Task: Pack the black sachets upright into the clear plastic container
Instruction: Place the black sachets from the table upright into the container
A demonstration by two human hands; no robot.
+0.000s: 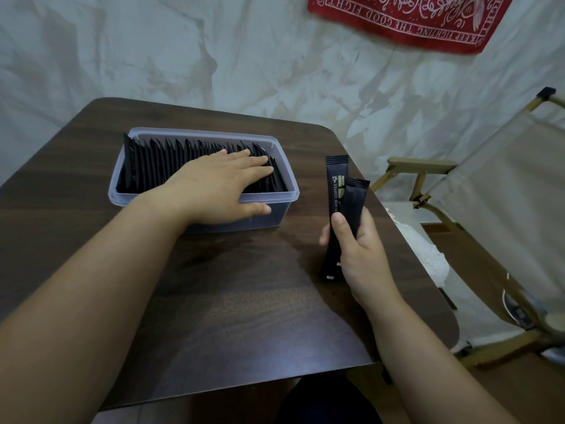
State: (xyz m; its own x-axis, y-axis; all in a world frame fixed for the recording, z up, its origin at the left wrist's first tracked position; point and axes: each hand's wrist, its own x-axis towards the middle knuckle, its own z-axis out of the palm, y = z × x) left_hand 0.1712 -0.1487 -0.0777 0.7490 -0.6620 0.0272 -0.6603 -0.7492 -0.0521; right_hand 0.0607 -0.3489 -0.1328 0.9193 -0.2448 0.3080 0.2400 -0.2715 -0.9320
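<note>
Black sachets [171, 162] stand packed in the clear plastic container [122, 198], directly under the flat, straight-fingered left hand [214, 186] resting on them. The right hand [356, 246], beside the container, grasps two more sachets [344, 197] upright.

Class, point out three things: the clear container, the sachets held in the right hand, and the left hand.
container [198, 133], head view, far rim.
held sachets [334, 179], head view, printed face of the taller one.
left hand [214, 185], head view, back of the hand.
</note>
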